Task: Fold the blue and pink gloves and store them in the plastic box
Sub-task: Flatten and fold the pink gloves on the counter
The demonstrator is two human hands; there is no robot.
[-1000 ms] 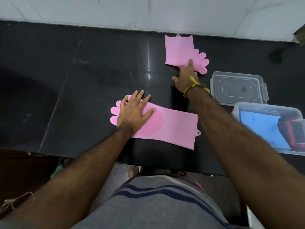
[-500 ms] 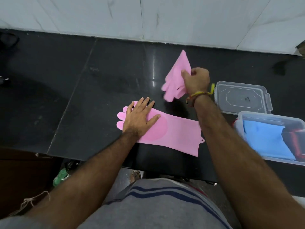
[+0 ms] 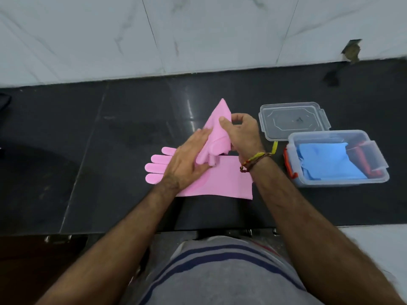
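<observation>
The left hand hides the palm of the flat pink glove on the counter; its fingers, together, touch the raised pink glove, pinched by the right hand (thumb in front); blue gloves lie in the plastic box.

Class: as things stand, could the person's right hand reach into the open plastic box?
Probably yes: the plastic box stands lidless just beside the right hand, nothing between, though that hand grips a pink glove.
</observation>
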